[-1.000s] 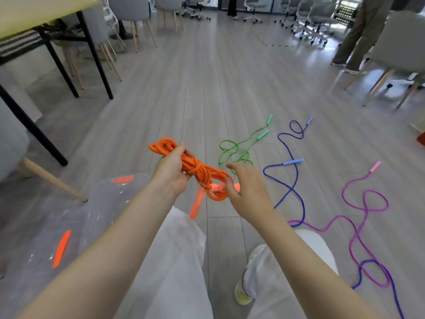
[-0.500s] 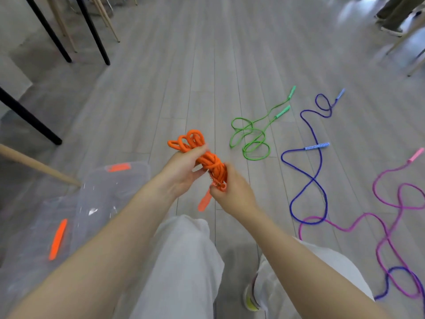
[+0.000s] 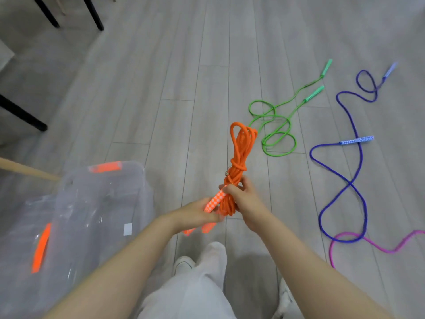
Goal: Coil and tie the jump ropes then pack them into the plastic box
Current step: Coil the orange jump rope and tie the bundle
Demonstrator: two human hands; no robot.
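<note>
- Two bare forearms are stretched forward and down over the grey plank floor (image 3: 161,77), meeting at the middle of the view.
- An orange jump rope (image 3: 239,155), coiled and wrapped at its waist, is held upright between both hands, its loops standing above the fingers.
- The right hand (image 3: 243,199) is curled around the lower part of the bundle, fingers closed tight on it.
- The left hand (image 3: 197,215) is wrapped around the checkered orange handle (image 3: 215,201), which is tilted beside the coil; a second handle is partly seen below that hand.
- A clear plastic box (image 3: 96,203) with orange latches is set on the floor at the left, just beside the left forearm.
- A green jump rope (image 3: 279,125), a blue jump rope (image 3: 349,180) and a pink jump rope (image 3: 379,248) are left loose on the floor at the right, well apart from the box.
</note>
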